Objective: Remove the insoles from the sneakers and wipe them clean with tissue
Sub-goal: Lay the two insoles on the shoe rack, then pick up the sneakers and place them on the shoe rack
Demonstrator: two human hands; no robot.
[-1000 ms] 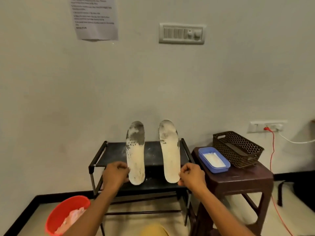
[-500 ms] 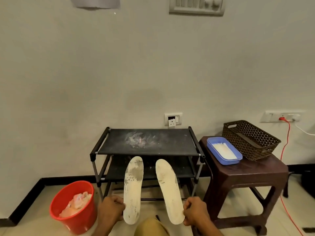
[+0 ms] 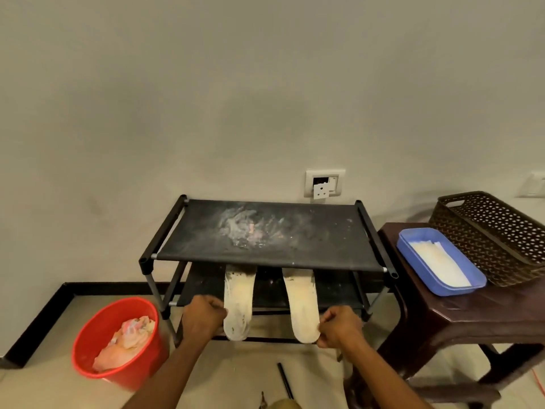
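Two off-white, dirt-stained insoles stick out from under the top shelf of a black two-tier rack [image 3: 374, 240], their toe ends hidden over the lower shelf. My left hand [image 3: 203, 318] grips the heel edge of the left insole [image 3: 238, 299]. My right hand [image 3: 339, 326] pinches the heel of the right insole [image 3: 302, 302]. A blue tray [image 3: 413, 255] with white tissue [image 3: 439, 261] sits on the brown stool. No sneakers are in view.
A red bucket [image 3: 88, 343] with crumpled pinkish waste stands on the floor at the left. On the brown plastic stool [image 3: 460, 314] at the right sits a dark woven basket [image 3: 489, 234]. The rack's top shelf has a dusty smear. A wall socket [image 3: 324, 184] is behind.
Both hands carried the insoles down from the top shelf, where they stood upright, and slid their toe ends in under it at the lower shelf. The view tilted downward.
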